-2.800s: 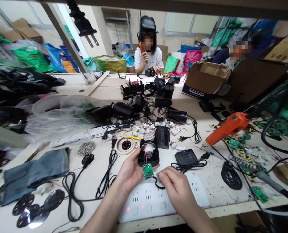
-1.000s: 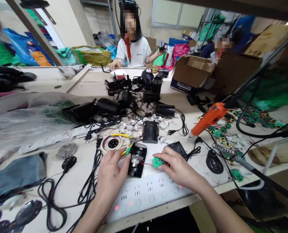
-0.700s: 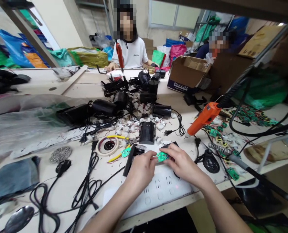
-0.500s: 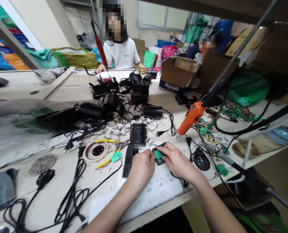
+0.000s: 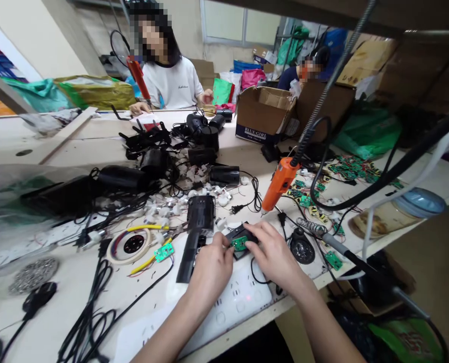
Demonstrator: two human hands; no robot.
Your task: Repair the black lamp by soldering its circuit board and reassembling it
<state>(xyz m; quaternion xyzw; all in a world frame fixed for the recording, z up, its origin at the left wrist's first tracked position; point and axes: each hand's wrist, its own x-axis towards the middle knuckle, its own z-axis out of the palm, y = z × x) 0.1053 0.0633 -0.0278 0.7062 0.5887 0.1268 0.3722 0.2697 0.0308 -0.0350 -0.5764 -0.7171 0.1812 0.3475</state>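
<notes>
Both hands meet over a small green circuit board (image 5: 240, 243) near the workbench's front edge. The left hand (image 5: 210, 266) and right hand (image 5: 272, 254) pinch it from either side above a black housing (image 5: 234, 235), just behind the white power strip (image 5: 243, 298).

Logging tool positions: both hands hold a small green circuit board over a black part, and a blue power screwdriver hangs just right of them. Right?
Not quite. The head view shows the power screwdriver is orange, not blue. The rest holds: left hand and right hand hold the green circuit board over the black part.
</notes>
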